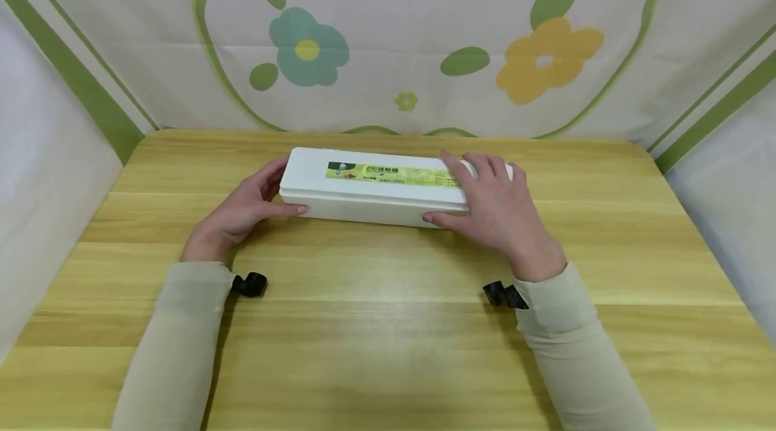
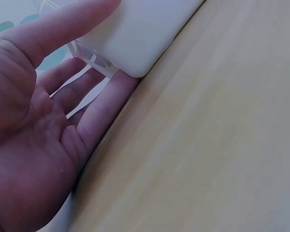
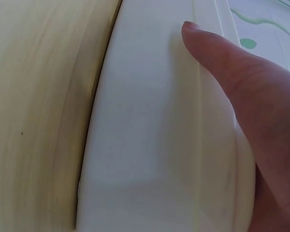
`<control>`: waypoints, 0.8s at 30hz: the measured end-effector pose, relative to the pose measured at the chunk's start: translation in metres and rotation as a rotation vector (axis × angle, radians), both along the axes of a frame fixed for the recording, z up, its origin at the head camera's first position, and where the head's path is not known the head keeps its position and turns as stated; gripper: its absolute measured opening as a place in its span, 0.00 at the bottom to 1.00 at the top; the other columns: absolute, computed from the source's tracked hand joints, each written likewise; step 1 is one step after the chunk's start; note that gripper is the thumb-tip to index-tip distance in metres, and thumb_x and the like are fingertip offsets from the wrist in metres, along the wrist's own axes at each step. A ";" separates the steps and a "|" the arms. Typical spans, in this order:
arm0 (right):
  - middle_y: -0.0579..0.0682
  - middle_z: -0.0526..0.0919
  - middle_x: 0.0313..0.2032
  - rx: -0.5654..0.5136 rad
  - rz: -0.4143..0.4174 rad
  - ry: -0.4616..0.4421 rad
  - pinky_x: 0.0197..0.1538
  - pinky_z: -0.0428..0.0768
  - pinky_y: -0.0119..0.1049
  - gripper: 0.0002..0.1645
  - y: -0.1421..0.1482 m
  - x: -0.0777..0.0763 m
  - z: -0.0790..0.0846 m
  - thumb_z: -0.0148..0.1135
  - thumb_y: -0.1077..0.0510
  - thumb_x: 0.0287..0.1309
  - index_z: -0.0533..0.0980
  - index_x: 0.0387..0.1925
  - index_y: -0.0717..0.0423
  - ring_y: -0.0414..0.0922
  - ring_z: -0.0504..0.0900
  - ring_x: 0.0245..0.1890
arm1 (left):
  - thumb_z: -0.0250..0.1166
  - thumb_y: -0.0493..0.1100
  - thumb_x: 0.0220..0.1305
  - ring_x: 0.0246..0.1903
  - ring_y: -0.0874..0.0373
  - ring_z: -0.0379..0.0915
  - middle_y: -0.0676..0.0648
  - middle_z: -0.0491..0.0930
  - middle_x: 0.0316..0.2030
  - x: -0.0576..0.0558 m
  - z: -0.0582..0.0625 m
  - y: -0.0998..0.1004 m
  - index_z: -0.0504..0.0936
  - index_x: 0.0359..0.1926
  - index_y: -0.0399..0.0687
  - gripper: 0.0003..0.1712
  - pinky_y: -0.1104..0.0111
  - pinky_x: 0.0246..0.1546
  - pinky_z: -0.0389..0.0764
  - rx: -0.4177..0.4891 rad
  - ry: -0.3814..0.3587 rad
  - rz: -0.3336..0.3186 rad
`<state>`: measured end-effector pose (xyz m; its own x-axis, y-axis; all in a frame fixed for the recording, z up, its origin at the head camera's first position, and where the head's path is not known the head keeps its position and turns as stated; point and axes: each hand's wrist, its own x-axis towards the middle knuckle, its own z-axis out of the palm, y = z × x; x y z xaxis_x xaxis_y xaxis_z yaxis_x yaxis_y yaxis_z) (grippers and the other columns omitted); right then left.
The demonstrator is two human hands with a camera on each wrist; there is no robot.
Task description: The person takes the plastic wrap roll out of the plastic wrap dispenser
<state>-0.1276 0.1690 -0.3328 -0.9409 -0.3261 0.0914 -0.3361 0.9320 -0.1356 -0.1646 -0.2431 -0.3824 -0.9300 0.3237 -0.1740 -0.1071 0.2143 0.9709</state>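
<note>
A long white cling film box [image 1: 370, 204] lies crosswise toward the back of the table, its lid down. On the lid is a green and yellow label [image 1: 388, 174] reading "PE" with Chinese characters. My left hand [image 1: 239, 209] holds the left end, thumb on the front face, other fingers round the end and partly hidden. In the left wrist view, a finger touches the lower corner of the box [image 2: 145, 34] near the tabletop. My right hand [image 1: 500, 205] grips the right end, fingers over the lid. Its thumb presses the front of the box [image 3: 135, 111] in the right wrist view.
The wooden table [image 1: 376, 350] stretches in front of the box and to both sides. Behind its far edge hangs a white cloth [image 1: 388, 34] with flowers and green lines. A small black device [image 1: 250, 284] sits at each cuff.
</note>
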 end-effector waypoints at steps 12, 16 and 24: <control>0.58 0.69 0.75 -0.009 -0.010 0.003 0.72 0.61 0.75 0.62 0.004 0.004 -0.001 0.69 0.20 0.56 0.58 0.84 0.38 0.65 0.65 0.75 | 0.79 0.31 0.60 0.80 0.53 0.54 0.52 0.63 0.80 0.000 0.001 0.004 0.62 0.84 0.62 0.57 0.49 0.83 0.50 0.001 -0.006 -0.016; 0.60 0.69 0.75 -0.019 -0.024 -0.002 0.71 0.60 0.76 0.62 0.007 0.008 -0.003 0.70 0.20 0.57 0.58 0.84 0.38 0.66 0.65 0.75 | 0.80 0.32 0.59 0.81 0.53 0.52 0.52 0.62 0.80 -0.002 0.000 0.008 0.62 0.84 0.61 0.57 0.49 0.84 0.49 0.001 -0.015 -0.025; 0.61 0.70 0.75 -0.016 -0.040 0.031 0.72 0.60 0.75 0.63 0.012 0.012 -0.005 0.71 0.21 0.55 0.59 0.83 0.39 0.66 0.66 0.74 | 0.81 0.34 0.59 0.81 0.55 0.52 0.54 0.62 0.81 -0.006 0.001 0.014 0.62 0.84 0.62 0.57 0.49 0.84 0.49 -0.010 -0.007 -0.037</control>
<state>-0.1159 0.1807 -0.3378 -0.9497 -0.2869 0.1257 -0.3033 0.9425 -0.1402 -0.1702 -0.2293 -0.3818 -0.9163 0.3559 -0.1834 -0.1054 0.2275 0.9681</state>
